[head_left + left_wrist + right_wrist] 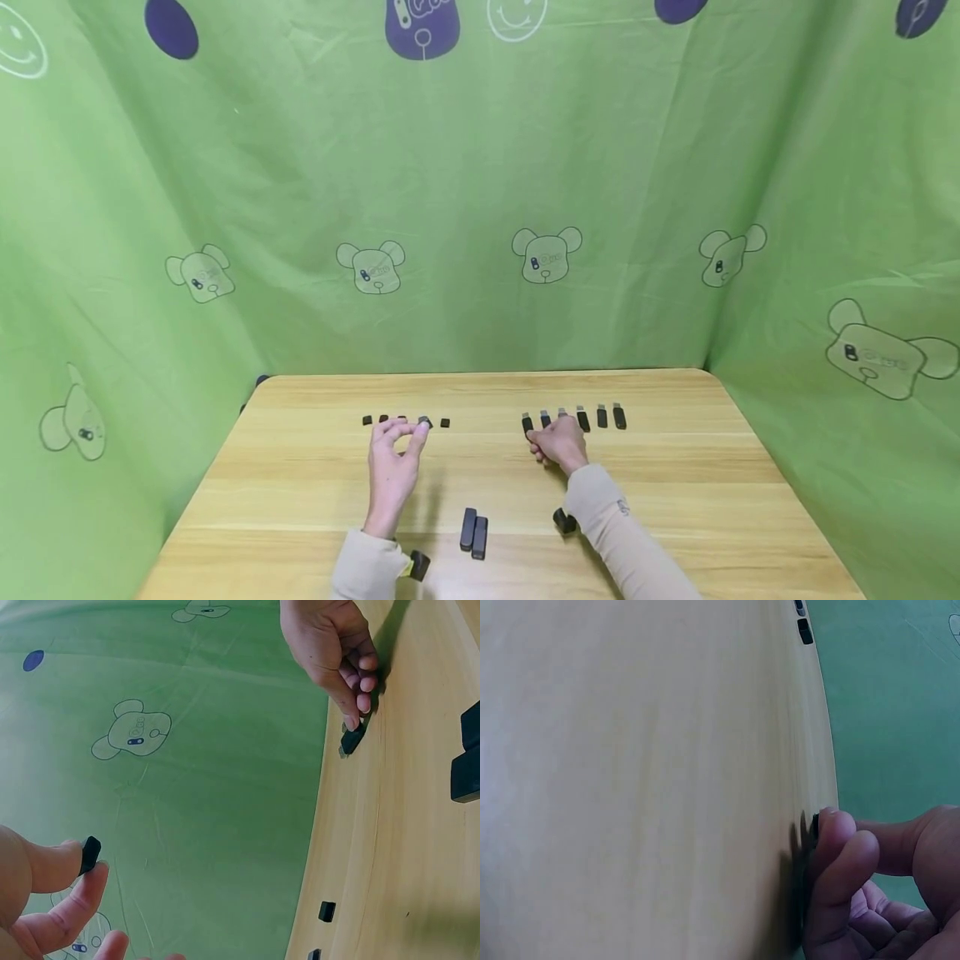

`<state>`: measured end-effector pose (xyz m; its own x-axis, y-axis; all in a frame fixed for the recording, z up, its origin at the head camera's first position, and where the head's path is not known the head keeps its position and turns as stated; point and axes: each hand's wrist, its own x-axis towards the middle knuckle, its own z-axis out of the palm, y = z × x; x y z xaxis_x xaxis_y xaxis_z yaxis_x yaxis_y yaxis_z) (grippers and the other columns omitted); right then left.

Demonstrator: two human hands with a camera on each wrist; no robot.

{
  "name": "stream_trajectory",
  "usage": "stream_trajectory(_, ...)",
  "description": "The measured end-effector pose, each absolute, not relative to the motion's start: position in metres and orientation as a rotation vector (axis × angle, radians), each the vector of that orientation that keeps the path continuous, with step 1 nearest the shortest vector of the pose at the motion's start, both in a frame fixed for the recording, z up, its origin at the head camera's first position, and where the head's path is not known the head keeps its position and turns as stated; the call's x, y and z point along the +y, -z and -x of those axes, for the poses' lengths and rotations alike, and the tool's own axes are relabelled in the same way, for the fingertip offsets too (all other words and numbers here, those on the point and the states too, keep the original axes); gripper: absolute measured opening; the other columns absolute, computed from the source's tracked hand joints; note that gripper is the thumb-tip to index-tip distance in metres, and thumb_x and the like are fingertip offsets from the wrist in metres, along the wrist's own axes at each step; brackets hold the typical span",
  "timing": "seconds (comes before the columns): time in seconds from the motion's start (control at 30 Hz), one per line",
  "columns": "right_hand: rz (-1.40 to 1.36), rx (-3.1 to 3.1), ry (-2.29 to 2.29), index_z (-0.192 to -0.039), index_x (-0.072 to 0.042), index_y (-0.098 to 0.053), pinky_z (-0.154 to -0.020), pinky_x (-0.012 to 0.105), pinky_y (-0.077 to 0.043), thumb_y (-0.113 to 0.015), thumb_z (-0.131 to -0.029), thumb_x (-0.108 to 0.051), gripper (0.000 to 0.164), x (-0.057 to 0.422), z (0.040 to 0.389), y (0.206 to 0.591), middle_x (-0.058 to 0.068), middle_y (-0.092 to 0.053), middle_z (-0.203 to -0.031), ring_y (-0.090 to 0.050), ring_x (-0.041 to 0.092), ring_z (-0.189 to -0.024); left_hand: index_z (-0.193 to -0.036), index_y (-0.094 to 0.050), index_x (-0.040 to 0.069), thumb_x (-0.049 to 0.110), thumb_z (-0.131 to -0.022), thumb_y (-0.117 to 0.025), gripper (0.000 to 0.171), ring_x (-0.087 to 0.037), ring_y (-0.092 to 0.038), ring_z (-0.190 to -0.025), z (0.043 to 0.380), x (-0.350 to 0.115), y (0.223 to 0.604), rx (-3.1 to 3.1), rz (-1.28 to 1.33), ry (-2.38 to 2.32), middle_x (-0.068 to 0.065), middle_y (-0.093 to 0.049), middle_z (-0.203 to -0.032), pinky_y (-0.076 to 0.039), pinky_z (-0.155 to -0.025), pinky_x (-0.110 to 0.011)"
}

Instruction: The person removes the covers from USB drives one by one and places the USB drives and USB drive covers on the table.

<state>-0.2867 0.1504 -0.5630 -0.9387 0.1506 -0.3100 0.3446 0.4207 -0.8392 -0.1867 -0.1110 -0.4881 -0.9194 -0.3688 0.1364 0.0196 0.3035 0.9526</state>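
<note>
My left hand (393,471) is raised over the left part of the table. Its thumb and index finger pinch a small black USB stick cap (90,855). On the right, my right hand (561,442) is down at the row of USB sticks. Thumb and fingertips pinch the lower end of the leftmost black USB stick (527,423), whose metal plug points to the far edge. In the right wrist view the fingers hide most of this stick (816,824).
Several loose black caps (445,422) lie in a row at the far left. More uncapped USB sticks (618,417) line up at the far right. Two longer black sticks (468,529) lie side by side near the front. Green curtains (480,317) surround the table (675,500).
</note>
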Motion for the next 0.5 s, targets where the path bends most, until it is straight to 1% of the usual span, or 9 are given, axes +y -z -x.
stream_trajectory(0.2,-0.426,2.471,1.557,-0.081,0.000,-0.074,-0.043,0.022,-0.049,-0.074,-0.091,-0.018,0.021,0.151,0.285,0.561,0.008,-0.073,-0.066,-0.060,0.010,-0.047,-0.095,-0.074,-0.001,0.024,-0.093,-0.073,0.025,-0.040,-0.053,-0.126,0.189,-0.110,0.490,-2.257,-0.287,1.620,-0.021,-0.058,-0.131,-0.056,-0.094,-0.052)
stream_trajectory(0.37,-0.400,2.465,1.576,-0.082,0.001,-0.073,-0.043,0.021,-0.046,-0.073,-0.092,-0.022,0.025,0.150,0.282,0.551,0.010,-0.072,-0.066,-0.058,0.010,-0.046,-0.094,-0.075,0.000,0.024,-0.092,-0.074,0.024,-0.039,-0.051,-0.125,0.194,-0.109,0.491,-2.291,-0.279,1.571,-0.021,-0.058,-0.130,-0.055,-0.092,-0.050)
stream_trajectory(0.4,-0.392,2.474,1.570,-0.082,0.001,-0.074,-0.043,0.021,-0.046,-0.073,-0.093,-0.023,0.027,0.150,0.281,0.549,0.011,-0.073,-0.067,-0.058,0.010,-0.046,-0.094,-0.075,0.001,0.025,-0.091,-0.075,0.024,-0.040,-0.050,-0.125,0.195,-0.109,0.491,-2.300,-0.276,1.555,-0.021,-0.059,-0.130,-0.054,-0.093,-0.051)
stream_trajectory(0.5,-0.363,2.514,1.568,-0.080,0.002,-0.073,-0.042,0.020,-0.044,-0.073,-0.093,-0.025,0.031,0.148,0.280,0.540,0.014,-0.074,-0.069,-0.058,0.012,-0.046,-0.094,-0.076,0.002,0.025,-0.090,-0.076,0.023,-0.041,-0.047,-0.127,0.201,-0.106,0.493,-2.335,-0.269,1.523,-0.020,-0.060,-0.129,-0.048,-0.100,-0.056)
